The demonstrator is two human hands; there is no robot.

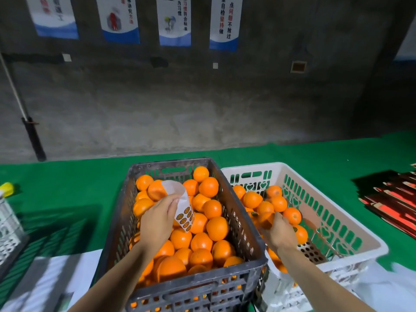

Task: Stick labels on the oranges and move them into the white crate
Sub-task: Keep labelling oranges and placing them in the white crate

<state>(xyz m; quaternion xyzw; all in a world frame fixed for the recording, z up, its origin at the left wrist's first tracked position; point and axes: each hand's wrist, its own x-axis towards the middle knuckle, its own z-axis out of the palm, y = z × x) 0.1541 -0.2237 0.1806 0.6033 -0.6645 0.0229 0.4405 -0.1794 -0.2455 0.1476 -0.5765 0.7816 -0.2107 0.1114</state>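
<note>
On green table cover (67, 188): dark crate (238, 212), heaped with oranges (217, 228); just beside it on the right, white crate (252, 167), partly filled with more. Over dark crate, left hand (157, 219), thumb and fingers pinching curled label sheet (180, 199). Inside white crate, right hand (280, 233), fingers curled round one blurred orange (266, 219).

The left hand (157, 219) holds a white paper sheet of round stickers (180, 204) above a dark plastic crate (237, 212) of oranges (217, 228). The right hand (279, 233) holds one orange fruit (265, 219) over the white plastic crate (337, 213).
</note>
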